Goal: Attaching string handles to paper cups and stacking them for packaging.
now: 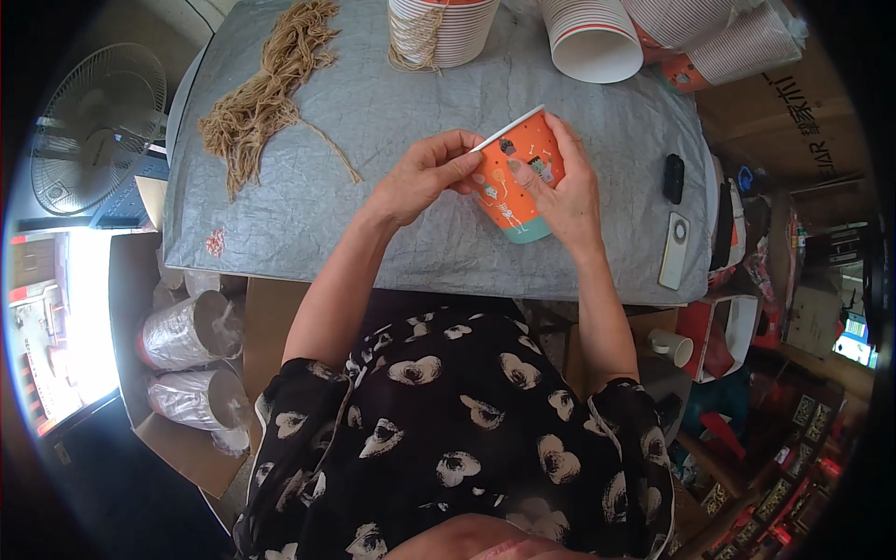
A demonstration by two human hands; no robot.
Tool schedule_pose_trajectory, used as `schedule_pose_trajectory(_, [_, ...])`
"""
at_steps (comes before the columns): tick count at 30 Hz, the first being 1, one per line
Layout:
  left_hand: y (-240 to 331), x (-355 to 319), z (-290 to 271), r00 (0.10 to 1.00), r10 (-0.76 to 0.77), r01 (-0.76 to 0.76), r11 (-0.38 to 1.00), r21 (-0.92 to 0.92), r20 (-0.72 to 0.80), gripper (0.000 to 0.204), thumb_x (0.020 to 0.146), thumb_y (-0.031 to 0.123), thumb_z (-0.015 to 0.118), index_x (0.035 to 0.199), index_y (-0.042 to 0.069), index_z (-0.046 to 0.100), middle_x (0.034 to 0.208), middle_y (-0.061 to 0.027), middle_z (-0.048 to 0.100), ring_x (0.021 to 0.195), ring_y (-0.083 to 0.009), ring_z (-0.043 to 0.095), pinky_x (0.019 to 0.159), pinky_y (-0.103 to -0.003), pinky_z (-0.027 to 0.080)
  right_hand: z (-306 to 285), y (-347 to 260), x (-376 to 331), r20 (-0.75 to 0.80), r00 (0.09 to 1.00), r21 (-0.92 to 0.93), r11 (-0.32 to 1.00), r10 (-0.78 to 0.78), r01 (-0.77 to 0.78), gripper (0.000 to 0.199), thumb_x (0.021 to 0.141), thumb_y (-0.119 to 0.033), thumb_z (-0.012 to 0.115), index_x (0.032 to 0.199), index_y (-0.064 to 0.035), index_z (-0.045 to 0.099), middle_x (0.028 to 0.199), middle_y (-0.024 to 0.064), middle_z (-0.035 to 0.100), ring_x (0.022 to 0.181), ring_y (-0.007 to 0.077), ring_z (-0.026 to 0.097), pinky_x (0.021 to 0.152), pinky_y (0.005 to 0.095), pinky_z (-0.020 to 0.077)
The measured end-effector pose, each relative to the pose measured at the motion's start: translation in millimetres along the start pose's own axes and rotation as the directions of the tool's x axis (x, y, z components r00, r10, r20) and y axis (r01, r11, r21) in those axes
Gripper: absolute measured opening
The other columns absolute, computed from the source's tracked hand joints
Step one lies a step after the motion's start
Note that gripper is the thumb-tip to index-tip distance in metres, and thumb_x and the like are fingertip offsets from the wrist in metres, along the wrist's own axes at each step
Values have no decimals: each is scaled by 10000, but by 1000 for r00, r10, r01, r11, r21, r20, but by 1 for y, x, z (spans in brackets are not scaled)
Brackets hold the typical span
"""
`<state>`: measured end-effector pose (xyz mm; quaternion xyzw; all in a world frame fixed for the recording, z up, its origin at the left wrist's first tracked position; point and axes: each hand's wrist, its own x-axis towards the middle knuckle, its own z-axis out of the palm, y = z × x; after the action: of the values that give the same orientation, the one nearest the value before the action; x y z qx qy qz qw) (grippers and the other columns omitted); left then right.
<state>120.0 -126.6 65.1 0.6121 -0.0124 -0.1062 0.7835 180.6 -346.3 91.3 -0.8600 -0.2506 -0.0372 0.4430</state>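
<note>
An orange paper bucket (pixel 509 191) with skeleton drawings, a teal base and a white rim is held tilted above the table between both hands. My left hand (pixel 425 177) pinches its rim at the left, thumb on the outside. My right hand (pixel 571 191) wraps its right side, with the thumb across the printed front. A bundle of brown twine (pixel 266 89) lies at the table's far left, one strand trailing toward my left hand. Behind the held bucket stands a stack of paper buckets (pixel 457 33) with twine loops hanging on its left side.
More stacked buckets (pixel 597 47) lie at the far right. A black object (pixel 673 177) and a white remote (pixel 673 250) sit on the grey-covered table (pixel 411 252) near its right edge. A fan (pixel 98 131) stands left; below, a carton (pixel 210 462) holds plastic-wrapped stacks (pixel 187 327).
</note>
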Motion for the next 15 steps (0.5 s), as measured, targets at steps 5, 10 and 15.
schedule_pose_trajectory(5, [-2,1,-3,999,-43,45,994,-97,25,302,1052,281,581,1247,54,619,1032,15,667,920,-60,619,812,-236,509,4,-1,0,12,1000,-48,999,16,-16,749,854,-271,811,1455,21,472,1457,207,512,1334,308,527,1106,393,437])
schedule_pose_trajectory(10, [-4,2,2,998,-55,52,980,-191,-8,265,1032,303,615,1160,73,644,1008,21,672,887,-47,608,796,-229,501,5,-3,-1,12,1000,-65,998,14,-14,749,844,-249,815,1450,27,473,1465,202,502,1343,306,517,1116,393,427])
schedule_pose_trajectory(15, [-6,5,19,978,-47,24,993,-115,-204,213,972,300,706,1012,91,692,905,26,708,780,-36,618,697,-201,491,10,-6,-3,3,1000,-94,995,-12,13,753,837,-248,821,1444,34,474,1464,205,499,1350,317,509,1124,397,419])
